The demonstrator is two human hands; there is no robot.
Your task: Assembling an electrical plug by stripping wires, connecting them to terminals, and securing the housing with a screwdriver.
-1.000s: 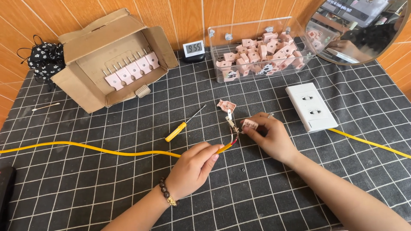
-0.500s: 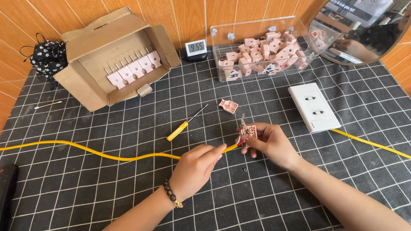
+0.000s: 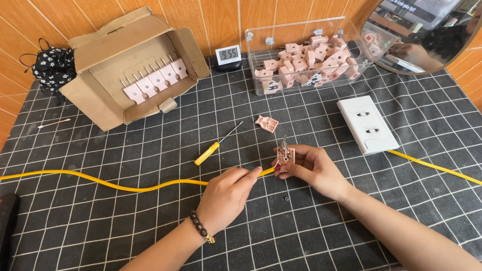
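Hard to make out: the metal bits inside the plug [image 3: 285, 155], a small pink open shell pinched in the right hand [image 3: 312, 168], fingers closed around it, near desk centre. Wire ends at the plug too small and tangled to read. Left hand [image 3: 227, 193] clamped on the cable [image 3: 100, 180], thumb and forefinger together on its yellow sheath just at 9 o'clock of the plug. Cable thin, smooth, yellow, snaking off the left edge, its far end cut off. Second yellow run [image 3: 437, 168] leaving under the socket [image 3: 367, 124] toward 4 o'clock, also cut off at the frame edge. Socket a white glossy rectangular block at 2 o'clock of the plug. Loose pink cover [image 3: 266, 123] at 11 o'clock, just apart. Screwdriver [image 3: 216, 145] with yellow handle and thin steel shaft at 10 o'clock. Tiny dark screw [image 3: 286, 198] at 6 o'clock, barely visible. Clear plastic bin [image 3: 251, 55] at 12 o'clock, heaped with pink plugs. Torn cardboard box [image 3: 100, 108] at 10 o'clock, on its side, a row of pink plugs inside. Small digital clock [image 3: 228, 54] between box and bin. Black floral cloth pouch [image 3: 52, 68] at far left. Round mirror [image 3: 381, 55] top right, partly cut off. Dark object [image 3: 7, 221] at lower left, mostly out of frame. Desk [image 3: 125, 236] covered in black cloth with white grid.
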